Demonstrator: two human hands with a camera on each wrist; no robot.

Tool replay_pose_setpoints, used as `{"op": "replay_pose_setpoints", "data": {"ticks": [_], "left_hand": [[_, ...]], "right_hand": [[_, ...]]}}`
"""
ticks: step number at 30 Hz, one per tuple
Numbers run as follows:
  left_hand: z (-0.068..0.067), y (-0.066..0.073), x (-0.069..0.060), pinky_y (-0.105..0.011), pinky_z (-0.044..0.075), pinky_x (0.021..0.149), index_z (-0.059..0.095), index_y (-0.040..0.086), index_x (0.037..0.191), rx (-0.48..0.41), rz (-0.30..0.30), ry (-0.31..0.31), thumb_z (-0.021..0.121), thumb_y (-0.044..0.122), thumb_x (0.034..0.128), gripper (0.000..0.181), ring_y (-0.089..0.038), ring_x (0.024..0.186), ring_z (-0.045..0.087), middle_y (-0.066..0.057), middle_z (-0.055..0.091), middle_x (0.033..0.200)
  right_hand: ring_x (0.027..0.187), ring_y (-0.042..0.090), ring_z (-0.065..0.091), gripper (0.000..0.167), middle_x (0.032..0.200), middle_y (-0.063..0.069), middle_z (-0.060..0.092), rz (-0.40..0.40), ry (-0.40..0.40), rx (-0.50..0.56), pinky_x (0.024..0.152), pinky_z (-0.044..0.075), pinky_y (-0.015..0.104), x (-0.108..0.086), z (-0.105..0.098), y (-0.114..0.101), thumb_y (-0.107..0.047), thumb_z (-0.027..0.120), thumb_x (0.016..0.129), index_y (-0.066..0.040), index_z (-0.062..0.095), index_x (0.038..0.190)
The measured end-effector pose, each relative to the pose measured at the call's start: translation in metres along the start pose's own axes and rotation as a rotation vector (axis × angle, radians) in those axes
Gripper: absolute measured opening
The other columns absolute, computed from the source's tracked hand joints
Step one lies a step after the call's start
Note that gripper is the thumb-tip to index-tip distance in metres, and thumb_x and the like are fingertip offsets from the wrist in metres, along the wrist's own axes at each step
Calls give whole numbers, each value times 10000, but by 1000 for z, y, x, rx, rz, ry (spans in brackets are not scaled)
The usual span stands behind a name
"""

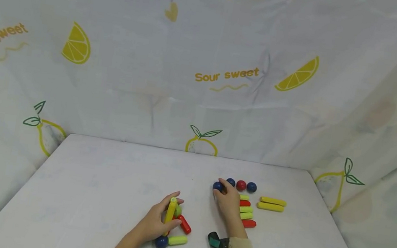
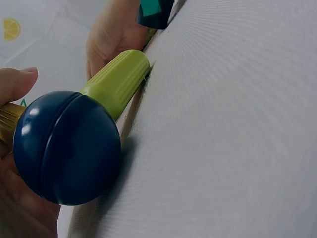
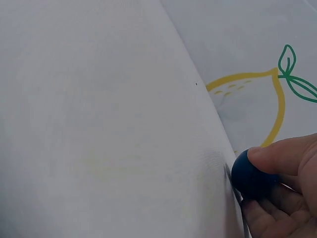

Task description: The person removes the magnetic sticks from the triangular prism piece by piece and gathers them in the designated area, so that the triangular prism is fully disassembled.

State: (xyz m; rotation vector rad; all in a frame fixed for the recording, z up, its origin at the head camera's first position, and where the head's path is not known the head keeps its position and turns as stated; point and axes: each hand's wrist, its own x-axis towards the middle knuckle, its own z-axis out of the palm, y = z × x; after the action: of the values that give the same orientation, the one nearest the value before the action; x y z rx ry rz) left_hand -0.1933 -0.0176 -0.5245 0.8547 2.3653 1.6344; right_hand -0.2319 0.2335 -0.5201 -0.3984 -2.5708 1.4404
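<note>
In the head view my left hand [image 1: 155,222] curls round a structure of sticks and balls: a yellow stick [image 1: 170,213], a green ball [image 1: 178,210], a red stick [image 1: 184,224], a light-green stick [image 1: 178,240] and a blue ball [image 1: 161,242]. That blue ball [image 2: 69,148] fills much of the left wrist view, joined to the light-green stick [image 2: 119,82]. My right hand [image 1: 228,204] pinches another blue ball [image 1: 217,186] at the left end of a row of balls. The right wrist view shows thumb and fingers round this ball [image 3: 250,176].
Beside the right hand lie a blue ball [image 1: 230,182], a red ball [image 1: 241,185] and another blue ball [image 1: 252,187]. Light-green and red sticks [image 1: 249,224] form a column under them, with two yellow sticks [image 1: 271,207] to the right. A patterned cloth [image 1: 128,110] hangs behind the table.
</note>
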Motion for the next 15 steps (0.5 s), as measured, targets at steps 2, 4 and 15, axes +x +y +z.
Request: {"op": "replay_pose_setpoints", "data": {"ticks": [2,4,15], "left_hand": [[1,-5,0,-508,388,1062,318,92,1458,-1,4,0,653,277,893,682,-238,1233,544,-39,568,1338],[1,-7,1,-512,385,1063,323,92,1459,0,9,0,648,303,894,685,-226,1244,536,-29,565,1344],[0,-9,2,-565,339,1075,332,87,1462,47,11,-17,624,344,903,681,-233,1278,497,-42,550,1366]], "right_hand": [[1308,355,445,473,1415,192,470,-4,3,-13,1040,410,475,-1,0,-1,-117,632,889,-82,524,1348],[1316,350,436,482,1416,185,472,-13,7,-26,1049,402,478,-2,0,-2,-121,632,888,-77,516,1354],[1287,347,469,510,1405,187,481,-63,32,-92,1033,421,477,-7,-2,-11,-139,629,885,-70,489,1371]]}}
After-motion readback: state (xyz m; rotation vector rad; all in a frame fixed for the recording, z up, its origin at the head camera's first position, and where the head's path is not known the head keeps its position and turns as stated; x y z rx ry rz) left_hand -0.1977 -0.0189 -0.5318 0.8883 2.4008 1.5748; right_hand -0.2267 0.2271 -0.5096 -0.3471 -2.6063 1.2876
